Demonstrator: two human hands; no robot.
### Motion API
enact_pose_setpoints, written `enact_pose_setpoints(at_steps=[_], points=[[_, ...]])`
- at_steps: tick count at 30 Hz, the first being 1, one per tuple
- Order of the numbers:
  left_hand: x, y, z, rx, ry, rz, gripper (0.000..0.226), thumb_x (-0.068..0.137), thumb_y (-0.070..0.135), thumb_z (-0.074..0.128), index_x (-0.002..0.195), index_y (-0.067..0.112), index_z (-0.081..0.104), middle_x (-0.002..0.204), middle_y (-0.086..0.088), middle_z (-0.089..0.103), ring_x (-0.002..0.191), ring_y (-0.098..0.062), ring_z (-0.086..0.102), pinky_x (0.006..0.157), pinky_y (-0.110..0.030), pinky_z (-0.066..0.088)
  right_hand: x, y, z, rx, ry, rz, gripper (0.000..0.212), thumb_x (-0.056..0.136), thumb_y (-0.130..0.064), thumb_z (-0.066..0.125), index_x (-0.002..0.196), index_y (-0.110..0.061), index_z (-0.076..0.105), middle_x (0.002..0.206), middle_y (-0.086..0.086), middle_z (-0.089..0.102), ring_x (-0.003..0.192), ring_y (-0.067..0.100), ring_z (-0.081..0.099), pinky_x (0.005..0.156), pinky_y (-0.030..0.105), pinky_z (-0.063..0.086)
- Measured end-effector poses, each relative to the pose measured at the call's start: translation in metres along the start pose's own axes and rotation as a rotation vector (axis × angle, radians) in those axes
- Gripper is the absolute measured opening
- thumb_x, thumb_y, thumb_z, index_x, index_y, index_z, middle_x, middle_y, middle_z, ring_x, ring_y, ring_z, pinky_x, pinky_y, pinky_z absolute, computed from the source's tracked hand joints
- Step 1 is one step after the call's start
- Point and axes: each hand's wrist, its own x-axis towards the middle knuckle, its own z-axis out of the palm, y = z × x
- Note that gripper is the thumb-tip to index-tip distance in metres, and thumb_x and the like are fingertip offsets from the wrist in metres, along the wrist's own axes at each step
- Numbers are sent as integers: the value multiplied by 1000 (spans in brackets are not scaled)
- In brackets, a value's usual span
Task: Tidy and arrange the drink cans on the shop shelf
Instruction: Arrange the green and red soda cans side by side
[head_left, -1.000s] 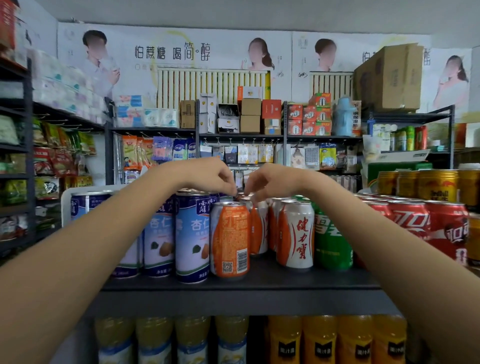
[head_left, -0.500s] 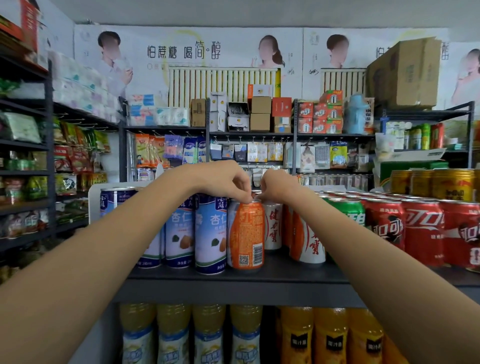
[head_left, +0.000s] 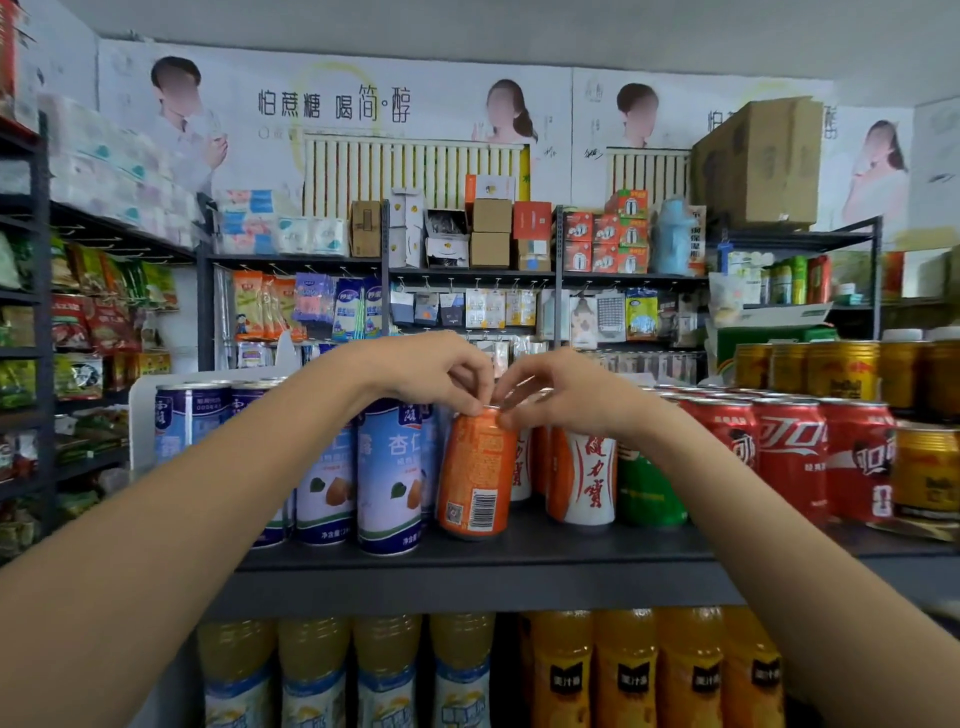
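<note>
1. The orange aluminium drink can with a barcode on its side (head_left: 475, 470) stood at the front of the dark grey metal shop shelf (head_left: 519, 556), leaning slightly to the left rather than dead upright. Both hands held it only at the top rim: the left hand (head_left: 431, 371) pinched the rim with curled fingertips, and the right hand (head_left: 563, 397) pinched the opposite edge the same way. So light a hold, set high on a tilted can, could have let it slip and topple.

2. The can stood near the shelf's front edge. Had it gone over forwards, it would probably have dropped off the shelf, past the yellow plastic juice bottles (head_left: 623, 675) on the tier below.

3. Just beside it on the left stood a tall blue-and-white tin can with an almond picture (head_left: 392, 478); on the right, a white-and-orange can with red characters (head_left: 584, 475). Turning or shoving the orange can too briskly risked knocking either neighbour and upsetting the row behind.

4. The right forearm crossed in front of the green can (head_left: 647, 488) and passed close to the red cola cans (head_left: 789, 457). A careless sweep on drawing back could have dragged those out of line.

5. The barcode faced outward, so the label seemed not yet turned to the front; over-twisting might have left it askew again.
</note>
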Motion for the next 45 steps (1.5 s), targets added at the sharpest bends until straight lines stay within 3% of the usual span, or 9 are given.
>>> enact_pose_setpoints(at_steps=[7,10,13,19,25,33,36,41,45], points=[[-2,-5,3,153,64,-56,9,85,16,64,91,22,63,105,7,60,104,-10,54,95,-32,42,13,-10,17,-199,165,-34,17,78,-24,72,67,-17,61,66,-7,58,64,6,52,59,18,43],[-3,-2,5,279,92,-59,23,88,18,58,110,19,61,111,3,57,105,-13,53,93,-33,43,23,-13,22,-289,207,-7,17,80,-25,69,71,-10,65,70,0,61,70,14,57,70,30,50],[-2,1,7,265,84,-58,22,89,18,55,110,19,62,113,1,61,105,-14,55,94,-37,46,19,-8,6,-213,137,3,17,85,-22,63,80,-7,68,76,2,64,65,10,54,62,19,45],[5,12,14,352,140,-92,34,79,44,65,97,15,62,84,5,59,82,-12,55,69,-26,43,6,4,-13,-376,4,-17,10,81,-13,69,83,-22,64,90,-8,62,87,7,55,77,20,44],[18,13,41,661,235,-59,45,74,47,69,89,17,39,67,10,37,77,-15,41,78,-29,30,9,5,-8,-359,69,-44,10,79,-14,71,78,-20,63,83,-7,60,81,8,53,65,12,39],[6,17,58,306,262,-115,49,78,33,70,109,15,37,115,-6,52,94,-18,51,71,-27,39,-17,21,-19,-311,355,-28,13,85,-14,63,98,-15,64,96,-3,61,87,11,52,70,16,40],[-1,23,87,52,394,-156,91,81,29,68,145,19,5,151,-6,20,119,-20,48,93,-29,42,-39,38,-9,-362,521,62,27,86,-16,63,112,-15,59,109,-2,53,98,9,46,82,16,33],[6,21,130,-316,603,-276,110,80,25,69,144,16,-21,155,-5,11,138,-19,25,109,-33,27,-71,58,45,-322,612,116,62,82,-24,68,136,-20,37,130,2,42,118,16,43,91,17,32],[7,16,148,-340,632,-313,107,81,23,68,145,20,-17,145,-9,34,128,-21,43,101,-34,38,-76,65,77,-360,684,145,77,77,-25,73,141,-19,29,136,7,33,127,22,33,93,29,42]])
